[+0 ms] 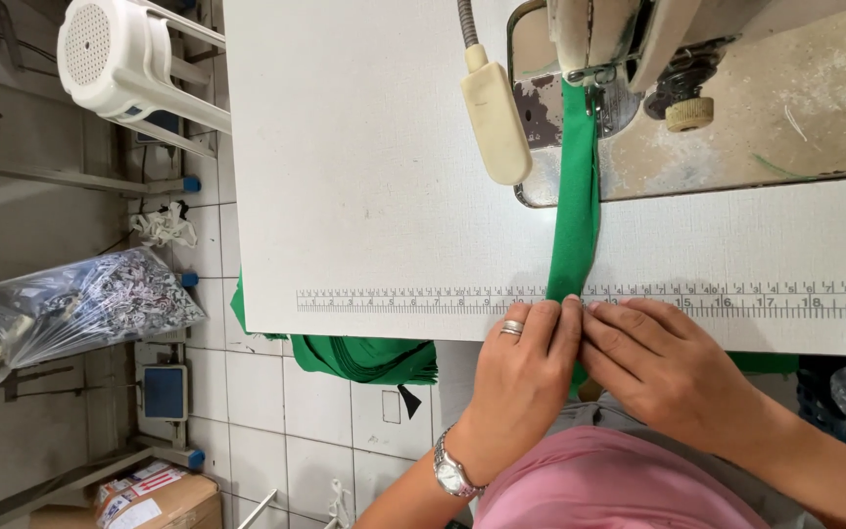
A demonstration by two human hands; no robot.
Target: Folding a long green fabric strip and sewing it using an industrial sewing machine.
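Nearest me, my left hand and right hand lie side by side at the table's front edge, fingers curled down and tips pinching the near end of the green fabric strip, both closed narrowly on it, with a ring and a wristwatch on the left. I judge this is the feeding step: the strip is being folded and lined up over the printed ruler on the white table. The next move calls for even tension and a straight line. Farther off, the strip runs up under the sewing machine presser foot.
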